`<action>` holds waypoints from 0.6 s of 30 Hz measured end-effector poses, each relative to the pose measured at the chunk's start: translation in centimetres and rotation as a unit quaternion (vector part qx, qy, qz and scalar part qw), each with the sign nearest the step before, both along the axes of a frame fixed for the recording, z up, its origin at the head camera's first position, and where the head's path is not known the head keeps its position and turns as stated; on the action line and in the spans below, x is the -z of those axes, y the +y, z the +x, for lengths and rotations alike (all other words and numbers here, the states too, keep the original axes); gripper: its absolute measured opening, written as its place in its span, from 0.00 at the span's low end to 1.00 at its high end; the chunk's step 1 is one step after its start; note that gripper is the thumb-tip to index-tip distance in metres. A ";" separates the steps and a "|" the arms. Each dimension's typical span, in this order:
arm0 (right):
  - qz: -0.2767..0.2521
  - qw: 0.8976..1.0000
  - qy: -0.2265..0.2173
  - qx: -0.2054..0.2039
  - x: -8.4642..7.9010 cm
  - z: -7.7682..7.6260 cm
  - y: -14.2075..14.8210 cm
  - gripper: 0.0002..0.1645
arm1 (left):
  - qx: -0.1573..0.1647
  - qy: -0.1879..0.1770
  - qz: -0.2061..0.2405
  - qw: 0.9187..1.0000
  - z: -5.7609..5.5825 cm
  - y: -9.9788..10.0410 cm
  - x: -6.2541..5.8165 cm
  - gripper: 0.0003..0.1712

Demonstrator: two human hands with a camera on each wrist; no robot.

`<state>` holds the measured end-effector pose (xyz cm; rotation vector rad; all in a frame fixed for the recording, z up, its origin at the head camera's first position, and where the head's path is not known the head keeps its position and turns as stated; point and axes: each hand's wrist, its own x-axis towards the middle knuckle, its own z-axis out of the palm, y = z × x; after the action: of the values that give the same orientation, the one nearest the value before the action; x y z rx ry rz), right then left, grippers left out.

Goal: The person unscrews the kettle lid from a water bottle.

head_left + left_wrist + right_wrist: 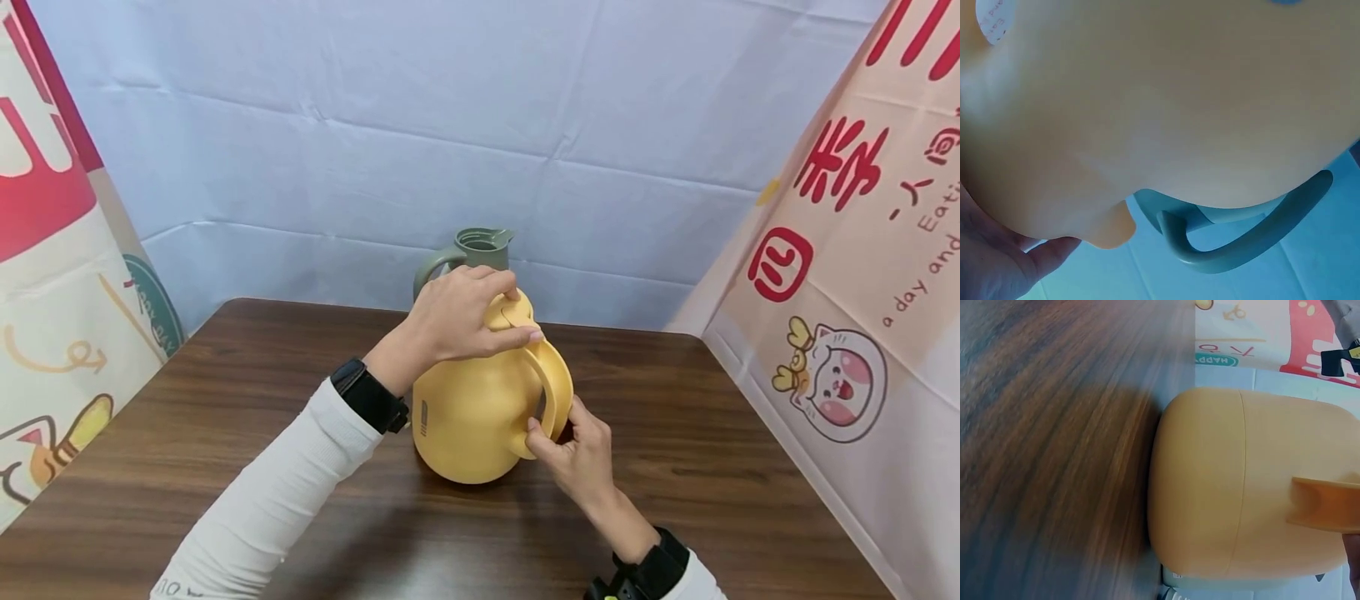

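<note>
A yellow thermos jug (465, 417) stands upright on the brown table, its handle turned to the right. Over its top lies my left hand (465, 312), gripping the lid (513, 312) between thumb and fingers; the hand covers part of the lid. My right hand (585, 458) holds the lower part of the curved handle (558, 387), thumb on the near side. Much of the left wrist view is filled by the jug's body (1160, 106), with left-hand fingers (1050, 256) at its edge. In the right wrist view the jug (1210, 487) appears sideways, base against the wood.
Behind the yellow jug stands a green jug (483, 242), its spout to the right and its handle to the left, mostly hidden. A pale blue cloth (337, 167) hangs behind the table (247, 367). Printed cloths (847, 358) hang at both sides.
</note>
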<state>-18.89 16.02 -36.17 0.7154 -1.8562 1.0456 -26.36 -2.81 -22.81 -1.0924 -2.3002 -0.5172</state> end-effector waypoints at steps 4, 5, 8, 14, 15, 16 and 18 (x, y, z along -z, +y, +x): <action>0.001 1.000 -0.001 0.001 0.2 0.0 0.2 0.11 | -0.016 -0.001 -0.002 1.000 0.2 0.2 0.0 0.27; 0.000 1.000 0.000 0.002 0.2 -0.1 0.2 0.11 | -0.022 -0.002 -0.004 1.000 0.2 0.2 0.0 0.27; 0.001 1.000 0.013 0.004 0.4 -0.3 0.3 0.11 | -0.043 -0.007 -0.014 0.999 0.5 0.4 -0.2 0.28; -0.001 1.000 0.009 -0.011 0.6 -0.3 0.2 0.11 | -0.094 -0.022 -0.046 0.994 0.9 0.9 -0.7 0.32; -0.002 1.000 0.003 -0.015 0.6 -0.2 0.2 0.11 | -0.100 -0.028 -0.050 0.993 1.0 1.0 -0.9 0.32; -0.004 1.000 -0.002 -0.019 0.5 -0.2 0.3 0.11 | -0.107 -0.035 -0.054 0.992 1.0 1.1 -1.0 0.33; -0.005 1.000 -0.011 -0.024 0.4 0.0 0.4 0.11 | -0.119 -0.052 -0.057 0.990 1.1 1.2 -1.2 0.34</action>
<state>-18.91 16.37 -36.60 0.7480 -1.8597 1.0967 -25.23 -1.62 -21.58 -0.8426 -2.5357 -0.3589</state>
